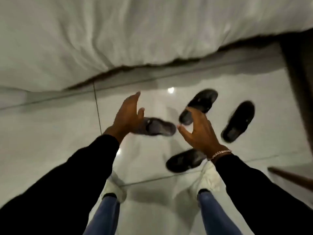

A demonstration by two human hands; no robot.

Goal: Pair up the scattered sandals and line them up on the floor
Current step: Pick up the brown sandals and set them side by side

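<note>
Our black sleeves (55, 180) fill the foreground, and both our hands hang above the glossy white floor (50, 133), holding nothing. Our left hand (127, 116) is spread flat; our right hand (197, 131) is loosely curled, fingers apart. Four dark sandals (199, 106) lie scattered at different angles beneath them, near the white bedding (118, 34).

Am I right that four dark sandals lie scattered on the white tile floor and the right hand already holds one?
Not quite. The head view shows the right hand open and empty above the floor, holding nothing. The four dark sandals are indeed scattered there; the sandal behind that hand lies untouched.
</note>
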